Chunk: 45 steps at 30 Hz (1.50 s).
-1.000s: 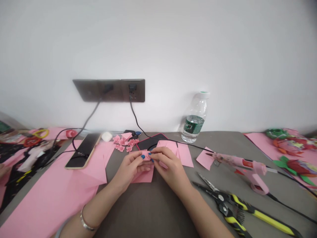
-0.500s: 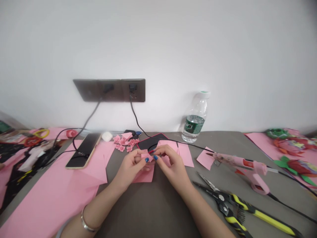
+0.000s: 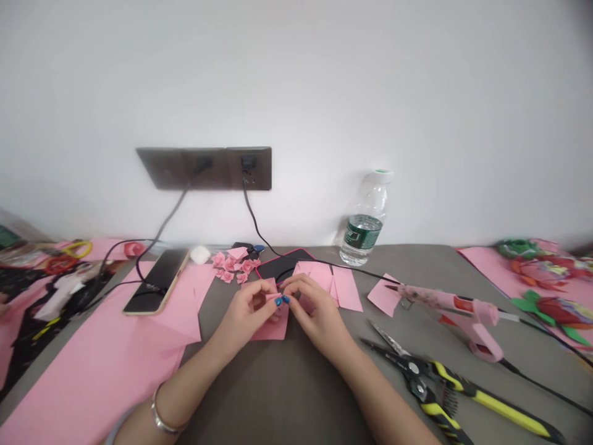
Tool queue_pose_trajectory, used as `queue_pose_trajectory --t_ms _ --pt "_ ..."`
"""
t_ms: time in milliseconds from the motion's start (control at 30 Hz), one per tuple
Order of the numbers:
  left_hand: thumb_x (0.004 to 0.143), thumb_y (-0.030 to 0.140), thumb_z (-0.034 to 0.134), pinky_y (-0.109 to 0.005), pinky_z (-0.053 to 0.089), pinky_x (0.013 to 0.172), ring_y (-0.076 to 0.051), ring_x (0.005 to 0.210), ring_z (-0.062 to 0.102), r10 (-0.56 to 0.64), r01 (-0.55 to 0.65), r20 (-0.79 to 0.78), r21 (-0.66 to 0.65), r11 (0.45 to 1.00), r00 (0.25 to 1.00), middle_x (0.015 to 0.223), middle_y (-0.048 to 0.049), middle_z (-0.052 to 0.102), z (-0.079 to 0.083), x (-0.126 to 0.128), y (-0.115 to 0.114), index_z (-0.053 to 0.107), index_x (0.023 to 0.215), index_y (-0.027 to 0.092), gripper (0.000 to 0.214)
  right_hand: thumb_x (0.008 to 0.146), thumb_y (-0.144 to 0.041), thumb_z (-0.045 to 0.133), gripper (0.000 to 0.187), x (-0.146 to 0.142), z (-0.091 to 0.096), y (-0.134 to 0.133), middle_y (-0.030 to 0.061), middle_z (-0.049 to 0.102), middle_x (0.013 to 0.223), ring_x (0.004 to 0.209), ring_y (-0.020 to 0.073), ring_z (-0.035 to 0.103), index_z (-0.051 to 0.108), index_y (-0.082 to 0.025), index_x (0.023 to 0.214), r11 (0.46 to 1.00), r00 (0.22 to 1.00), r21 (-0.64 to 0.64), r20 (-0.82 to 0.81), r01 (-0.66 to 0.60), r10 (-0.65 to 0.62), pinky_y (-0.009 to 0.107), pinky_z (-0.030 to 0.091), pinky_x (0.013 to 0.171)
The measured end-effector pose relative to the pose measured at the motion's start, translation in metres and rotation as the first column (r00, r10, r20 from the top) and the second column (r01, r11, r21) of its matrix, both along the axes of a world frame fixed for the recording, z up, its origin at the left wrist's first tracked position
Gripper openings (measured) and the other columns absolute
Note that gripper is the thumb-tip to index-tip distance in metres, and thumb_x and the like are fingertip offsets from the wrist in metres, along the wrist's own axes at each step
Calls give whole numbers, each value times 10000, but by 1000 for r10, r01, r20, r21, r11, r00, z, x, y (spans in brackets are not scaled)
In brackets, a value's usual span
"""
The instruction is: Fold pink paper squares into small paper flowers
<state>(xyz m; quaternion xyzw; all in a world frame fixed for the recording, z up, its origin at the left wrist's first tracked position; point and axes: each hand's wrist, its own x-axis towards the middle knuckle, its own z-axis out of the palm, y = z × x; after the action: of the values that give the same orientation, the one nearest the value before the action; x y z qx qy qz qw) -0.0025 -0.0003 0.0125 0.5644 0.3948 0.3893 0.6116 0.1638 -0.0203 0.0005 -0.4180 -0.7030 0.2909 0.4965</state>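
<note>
My left hand (image 3: 248, 312) and my right hand (image 3: 315, 307) meet at the fingertips, pinching a small folded piece of pink paper (image 3: 273, 298) between them. Its folds are mostly hidden by my fingers. A flat pink paper sheet (image 3: 271, 330) lies under my left hand, and further pink sheets (image 3: 346, 290) lie beyond my right hand. Beyond my left hand sits a cluster of small pink paper roses (image 3: 230, 266). A pink hot glue gun (image 3: 477, 321) rests to the right of my right hand, with long-bladed yellow-and-black shears (image 3: 417, 377) nearer me.
On the grey table are a black smartphone (image 3: 157, 281), a red-edged black pad (image 3: 278, 267), a water bottle (image 3: 364, 225) and black cables running to a wall socket panel (image 3: 204, 168). Large pink sheets (image 3: 102, 364) cover the left; paper flowers (image 3: 551, 309) lie right.
My hands have moved closer together, and the small pink paper piece is now more tightly pinched and largely covered by my fingertips. The tools and sheets on the table have not moved.
</note>
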Motion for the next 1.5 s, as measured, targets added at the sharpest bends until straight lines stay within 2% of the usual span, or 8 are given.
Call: queue_pose_trajectory --t_ms 167,467,667,767,900,1067,1300,1500 --pt "844 286 640 -211 504 610 -102 604 574 -15 19 -54 86 996 998 689 25 579 0 -2 0 569 733 165 179 912 -135 491 132 -1 1 -1 75 615 934 922 216 594 564 -212 833 1000 1000 -7 -7 -14 14 344 465 820" --pt "812 335 648 -211 461 553 -103 556 529 -12 14 -84 33 999 996 669 35 527 1 -1 0 561 715 166 213 934 -147 457 150 -1 4 -2 66 600 906 875 213 583 529 -216 821 998 998 -24 16 -65 65 345 463 796" --pt "830 317 607 -203 399 538 -105 555 481 39 -11 -161 172 985 986 652 32 507 7 -2 -3 582 700 167 200 956 -191 449 154 -3 4 -4 55 579 863 819 200 556 528 -215 826 992 995 -71 -1 -100 101 329 460 745" --pt "835 331 599 -204 385 530 -106 550 473 51 -19 -173 183 983 984 658 29 519 8 -3 -2 596 709 168 206 956 -200 453 150 -4 2 -4 47 571 848 792 190 547 527 -212 826 991 995 -86 -21 -100 98 310 453 710" --pt "838 346 597 -212 380 525 -108 528 475 -16 40 -175 134 990 984 630 33 509 7 -4 0 590 697 169 227 949 -194 459 146 -4 0 -2 41 564 830 775 185 541 531 -208 823 997 998 -59 -40 -50 48 303 436 701" --pt "855 282 560 -224 391 578 -131 591 510 -105 147 -240 164 975 965 629 2 558 8 -1 -3 575 637 163 248 923 -209 509 161 -1 -1 2 38 562 806 783 190 550 538 -205 764 999 996 -38 -85 7 -10 305 435 706" --pt "843 298 584 -201 419 520 -114 537 516 149 -102 -191 234 967 970 650 30 555 8 -3 -5 594 723 187 164 882 -202 543 7 -5 4 -5 17 560 797 704 159 516 538 -206 883 996 997 -64 -35 65 -67 278 435 649" --pt "798 252 641 -234 512 640 -165 662 640 265 -185 -223 323 928 938 775 -22 702 5 -5 -5 701 754 197 93 851 -167 541 60 -14 -2 -7 -10 530 751 620 131 500 509 -210 877 987 996 -142 -39 75 -82 244 424 568"
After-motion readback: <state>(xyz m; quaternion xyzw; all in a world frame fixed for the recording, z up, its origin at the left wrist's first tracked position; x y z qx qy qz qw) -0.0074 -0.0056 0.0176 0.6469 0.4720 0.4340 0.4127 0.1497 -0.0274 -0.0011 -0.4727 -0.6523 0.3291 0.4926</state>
